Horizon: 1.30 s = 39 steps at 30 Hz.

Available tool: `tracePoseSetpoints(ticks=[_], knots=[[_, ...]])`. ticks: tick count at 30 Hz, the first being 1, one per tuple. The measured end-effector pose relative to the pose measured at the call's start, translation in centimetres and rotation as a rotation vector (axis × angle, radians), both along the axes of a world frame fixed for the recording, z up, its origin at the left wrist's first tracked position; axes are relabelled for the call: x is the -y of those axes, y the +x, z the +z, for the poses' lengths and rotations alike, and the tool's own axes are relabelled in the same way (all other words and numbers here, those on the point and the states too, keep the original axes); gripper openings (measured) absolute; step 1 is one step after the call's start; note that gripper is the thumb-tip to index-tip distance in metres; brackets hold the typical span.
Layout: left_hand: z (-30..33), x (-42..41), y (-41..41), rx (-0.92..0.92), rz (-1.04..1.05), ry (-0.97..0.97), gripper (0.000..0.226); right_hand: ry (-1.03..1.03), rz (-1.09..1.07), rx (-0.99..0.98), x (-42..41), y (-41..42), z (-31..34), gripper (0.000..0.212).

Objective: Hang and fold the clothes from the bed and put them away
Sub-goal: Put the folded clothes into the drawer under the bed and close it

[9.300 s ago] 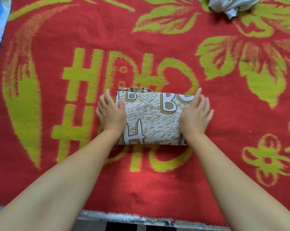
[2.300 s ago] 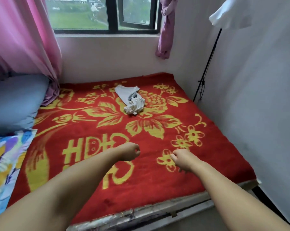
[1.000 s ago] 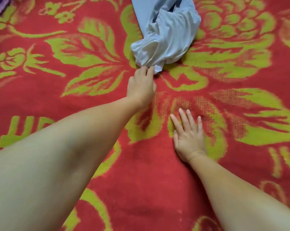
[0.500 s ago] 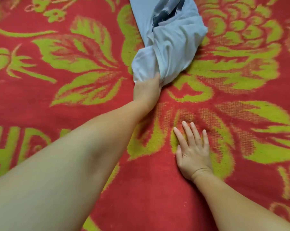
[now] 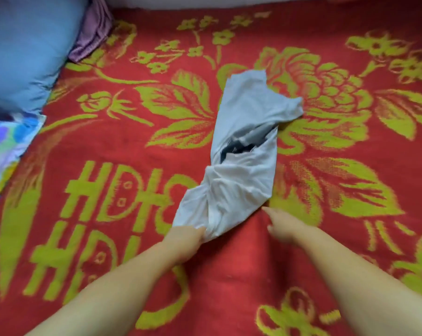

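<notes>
At the far left a blue pillow (image 5: 23,49) ran off the top and left edges, blurred, so its full shape could not be made out. Below it a patterned cloth in blue, purple and yellow (image 5: 8,144) was likewise cut by the left edge. A bunch of purple fabric (image 5: 93,32) lay just beside the pillow, its upper part out of frame.

The red blanket (image 5: 229,275) with yellow-green flowers and leaves covered the rest of the view. On its left half, large yellow-green characters read roughly as "HDIC" over "HDI"; the ends of both rows were hidden, the upper by the garment and the lower by the left forearm, so the full writing could not be told.

The left hand (image 5: 184,241) gripped the near end of the light grey garment (image 5: 243,166), its fingers buried in the bunched cloth and not visible. The garment lay stretched across the middle of the blanket, running away from that hand toward the large flower. A dark patch showed in a gap between its folds; what it was could not be made out.

The right hand (image 5: 283,226) lay just beside the garment's near right edge, one finger stretched toward it. It was blurred, holding nothing; whether the fingertip touched the cloth was unclear.
</notes>
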State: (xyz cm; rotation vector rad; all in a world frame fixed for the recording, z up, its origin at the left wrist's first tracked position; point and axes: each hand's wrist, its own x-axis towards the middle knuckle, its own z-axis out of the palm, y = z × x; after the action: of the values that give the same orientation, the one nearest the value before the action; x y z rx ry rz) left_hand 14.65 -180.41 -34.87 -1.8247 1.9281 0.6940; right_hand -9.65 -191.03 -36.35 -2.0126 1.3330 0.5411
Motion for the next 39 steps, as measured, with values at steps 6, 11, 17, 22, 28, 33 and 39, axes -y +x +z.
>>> tracePoseSetpoints(ticks=[6, 11, 17, 22, 28, 33, 39], knots=[[19.7, 1.9, 0.9, -0.074, -0.178, -0.354, 0.013, -0.180, 0.040, 0.314, -3.6, 4.5, 17.9, 0.069], [37.9, 3.1, -0.2, -0.470, -0.212, -0.805, 0.022, -0.397, 0.024, 0.681, -2.4, 7.5, 34.8, 0.045], [53.8, 2.8, 0.8, -0.782, 0.024, -1.094, 0.021, -0.435, -0.095, 1.020, -2.2, 7.0, 51.4, 0.008], [60.7, 2.3, 1.1, -0.861, 0.057, -1.178, 0.013, -0.085, -0.113, 1.391, -4.4, 6.5, 59.7, 0.021], [65.2, 1.7, 1.0, -0.936, 0.026, -1.132, 0.010, -0.309, -0.061, 1.113, -4.7, 3.4, 63.2, 0.038], [67.0, 1.4, 4.4, -0.870, 0.043, -0.884, 0.011, -0.783, -0.052, 0.432, -2.4, -2.5, 62.7, 0.050], [65.5, 1.6, 5.7, -0.309, -0.172, -0.877, 0.022, -1.166, 0.147, 0.268, -2.8, -3.9, 64.5, 0.038]])
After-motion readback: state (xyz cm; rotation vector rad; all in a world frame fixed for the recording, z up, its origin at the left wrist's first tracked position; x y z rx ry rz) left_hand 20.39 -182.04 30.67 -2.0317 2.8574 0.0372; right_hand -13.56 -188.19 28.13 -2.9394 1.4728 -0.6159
